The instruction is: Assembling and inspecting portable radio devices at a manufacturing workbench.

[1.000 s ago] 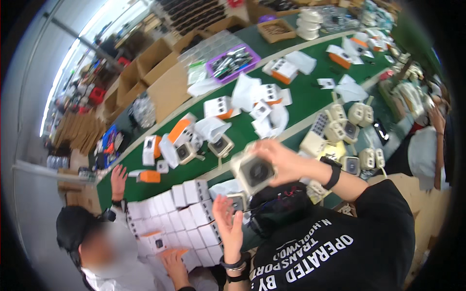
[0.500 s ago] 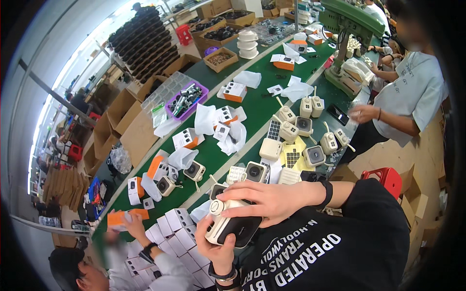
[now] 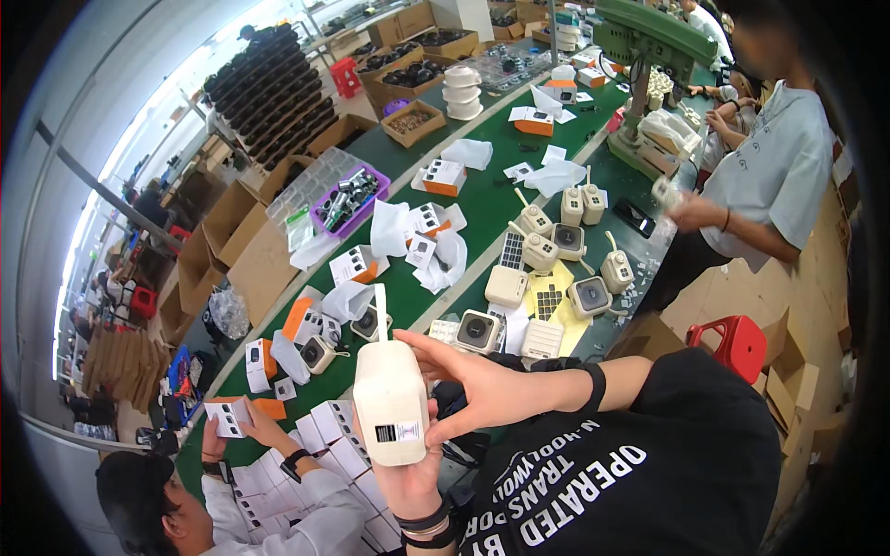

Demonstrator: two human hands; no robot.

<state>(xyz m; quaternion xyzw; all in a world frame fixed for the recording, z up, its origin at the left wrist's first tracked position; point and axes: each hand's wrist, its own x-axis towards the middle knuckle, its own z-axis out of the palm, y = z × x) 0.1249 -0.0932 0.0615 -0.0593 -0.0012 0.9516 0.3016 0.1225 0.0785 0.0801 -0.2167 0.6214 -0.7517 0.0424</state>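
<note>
Grips a cream, rounded-box plastic device [image 3: 385, 394] from below and behind with the left hand [image 3: 411, 482], long axis near upright, thin cream strap [image 3: 380, 310] on top. Reaches around its right side with the right hand [image 3: 487, 385], thumb and forefinger apart; cannot tell whether pressing firmly.

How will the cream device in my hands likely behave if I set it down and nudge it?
The cream device looks rigid: its smooth, boxy shell probably won't squash. Its broad, flattish side suggests sliding rather than rolling, despite the rounded corners. The thin strap at its top may flex.
</note>
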